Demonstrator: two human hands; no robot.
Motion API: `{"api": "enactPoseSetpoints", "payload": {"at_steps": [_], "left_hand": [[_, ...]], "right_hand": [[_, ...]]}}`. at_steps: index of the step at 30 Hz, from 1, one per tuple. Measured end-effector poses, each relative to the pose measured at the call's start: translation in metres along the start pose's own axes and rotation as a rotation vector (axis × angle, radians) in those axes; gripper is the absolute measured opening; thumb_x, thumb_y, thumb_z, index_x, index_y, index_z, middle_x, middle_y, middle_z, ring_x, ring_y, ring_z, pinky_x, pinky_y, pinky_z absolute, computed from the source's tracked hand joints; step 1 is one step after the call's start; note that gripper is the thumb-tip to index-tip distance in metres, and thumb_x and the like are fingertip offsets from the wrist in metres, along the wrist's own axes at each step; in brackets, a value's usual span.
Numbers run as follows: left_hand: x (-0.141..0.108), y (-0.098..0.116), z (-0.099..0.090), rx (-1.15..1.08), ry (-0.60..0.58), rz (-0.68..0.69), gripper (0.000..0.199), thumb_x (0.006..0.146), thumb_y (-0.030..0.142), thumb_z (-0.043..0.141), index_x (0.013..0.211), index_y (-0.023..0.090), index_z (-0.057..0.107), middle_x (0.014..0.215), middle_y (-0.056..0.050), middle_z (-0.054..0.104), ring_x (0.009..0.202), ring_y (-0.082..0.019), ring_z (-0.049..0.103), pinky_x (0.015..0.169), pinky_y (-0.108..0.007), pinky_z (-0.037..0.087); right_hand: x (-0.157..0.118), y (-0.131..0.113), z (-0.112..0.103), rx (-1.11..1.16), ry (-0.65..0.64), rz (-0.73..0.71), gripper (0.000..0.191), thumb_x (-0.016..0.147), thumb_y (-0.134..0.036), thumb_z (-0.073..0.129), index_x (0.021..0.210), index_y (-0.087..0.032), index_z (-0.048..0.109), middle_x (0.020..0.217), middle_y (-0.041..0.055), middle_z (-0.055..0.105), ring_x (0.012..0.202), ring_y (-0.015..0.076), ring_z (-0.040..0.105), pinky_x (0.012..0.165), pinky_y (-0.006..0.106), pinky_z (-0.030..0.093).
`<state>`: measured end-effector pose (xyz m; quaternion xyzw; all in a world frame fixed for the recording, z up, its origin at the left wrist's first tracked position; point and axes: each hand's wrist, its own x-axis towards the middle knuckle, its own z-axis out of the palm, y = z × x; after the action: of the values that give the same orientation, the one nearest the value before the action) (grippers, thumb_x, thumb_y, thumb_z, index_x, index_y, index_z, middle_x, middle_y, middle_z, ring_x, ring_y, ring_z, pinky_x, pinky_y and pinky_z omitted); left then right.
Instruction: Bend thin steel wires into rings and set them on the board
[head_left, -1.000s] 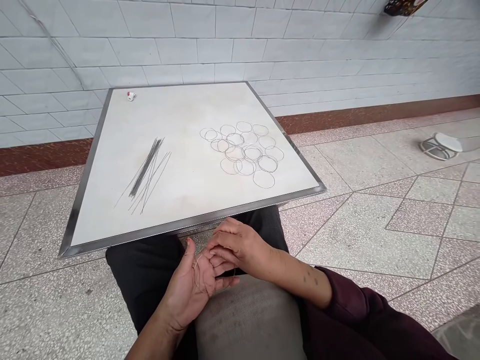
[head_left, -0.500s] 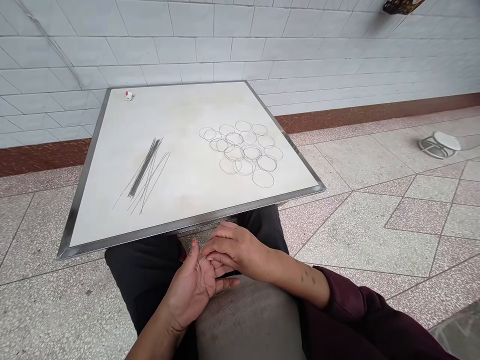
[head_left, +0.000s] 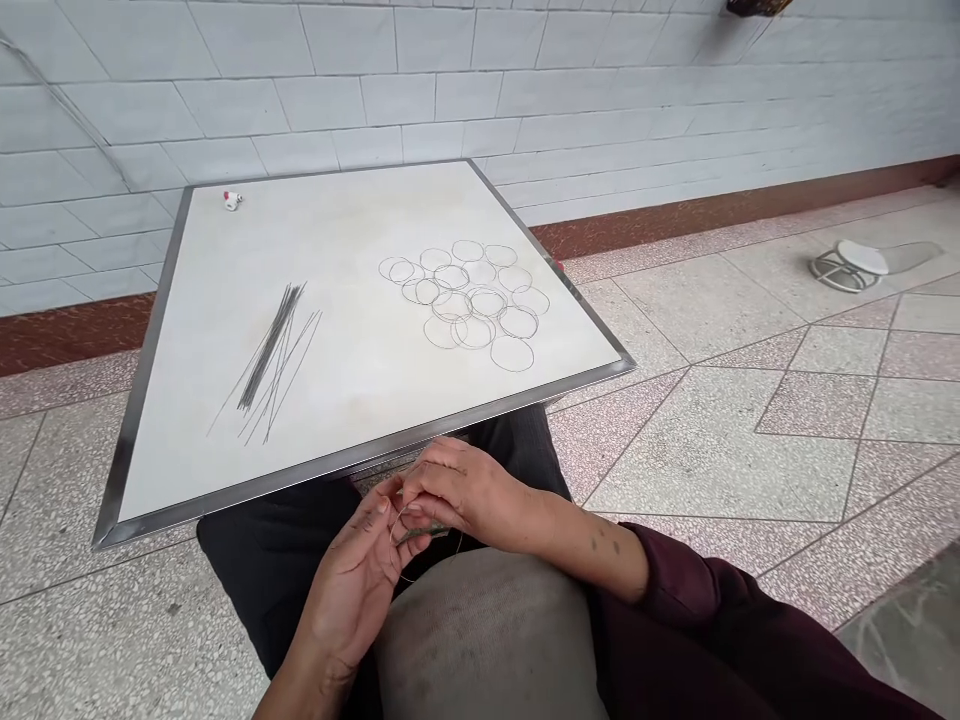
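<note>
Over my lap, just below the table's front edge, my two hands meet around a thin wire ring (head_left: pixel 395 524). My right hand (head_left: pixel 457 487) is closed, pinching the top of the ring. My left hand (head_left: pixel 364 560) is palm up, its thumb and fingertips closed on the ring's left side. The ring's lower part curves out beneath the fingers, and where its ends lie is hidden. On the white table (head_left: pixel 360 350) several overlapping wire rings (head_left: pixel 512 353) lie to the right. A bundle of straight wires (head_left: pixel 266 350) lies to the left, with a few loose ones beside it.
A small white and red object (head_left: pixel 232 201) sits at the table's far left corner. Metal edging (head_left: pixel 375 448) runs round the table, which stands near a tiled wall (head_left: pixel 322 100). A round white stool (head_left: pixel 851 264) stands on the floor at the right.
My left thumb and fingers have closed in on the wire ring from a more spread pose. My right hand keeps its pinch. The whole view has shifted slightly.
</note>
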<state>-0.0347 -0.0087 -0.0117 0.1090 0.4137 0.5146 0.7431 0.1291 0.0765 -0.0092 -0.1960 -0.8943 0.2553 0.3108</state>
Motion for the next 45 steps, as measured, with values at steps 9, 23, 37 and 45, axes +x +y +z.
{"api": "enactPoseSetpoints", "payload": {"at_steps": [9, 23, 37, 45], "left_hand": [[-0.003, 0.007, 0.003, 0.092, 0.010, 0.023, 0.029, 0.082, 0.017, 0.072, 0.111, 0.019, 0.071, 0.083, -0.003, 0.065, 0.076, -0.014, 0.059, 0.065, -0.026, 0.049], [-0.004, 0.008, 0.000, 0.221, 0.007, 0.004, 0.045, 0.076, 0.013, 0.077, 0.119, 0.021, 0.068, 0.079, -0.001, 0.065, 0.070, -0.012, 0.058, 0.069, -0.025, 0.050], [-0.007, 0.004, 0.005, 0.002, 0.035, -0.070, 0.050, 0.074, 0.005, 0.074, 0.120, 0.022, 0.067, 0.082, 0.000, 0.063, 0.071, -0.010, 0.058, 0.065, -0.022, 0.050], [-0.007, 0.004, 0.008, -0.033, 0.080, -0.102, 0.050, 0.066, 0.006, 0.080, 0.113, 0.017, 0.071, 0.074, 0.000, 0.064, 0.063, -0.009, 0.058, 0.061, -0.019, 0.049]], "right_hand": [[-0.003, 0.003, -0.003, 0.001, -0.027, -0.035, 0.019, 0.100, -0.027, 0.049, 0.095, -0.015, 0.064, 0.092, 0.0066, 0.065, 0.086, 0.0164, 0.057, 0.084, 0.031, 0.050], [-0.005, 0.011, -0.008, 0.280, -0.115, -0.029, 0.014, 0.096, -0.027, 0.058, 0.096, -0.017, 0.068, 0.086, 0.0021, 0.064, 0.086, 0.0123, 0.059, 0.084, 0.025, 0.051], [-0.008, 0.014, -0.010, 0.188, 0.039, -0.175, 0.017, 0.099, -0.022, 0.054, 0.102, -0.017, 0.069, 0.097, 0.0037, 0.065, 0.088, 0.0115, 0.059, 0.084, 0.026, 0.049], [-0.003, 0.010, -0.016, 0.057, -0.089, -0.198, 0.020, 0.100, -0.017, 0.051, 0.102, -0.017, 0.070, 0.096, 0.0027, 0.068, 0.086, 0.0110, 0.057, 0.080, 0.025, 0.046]]}}
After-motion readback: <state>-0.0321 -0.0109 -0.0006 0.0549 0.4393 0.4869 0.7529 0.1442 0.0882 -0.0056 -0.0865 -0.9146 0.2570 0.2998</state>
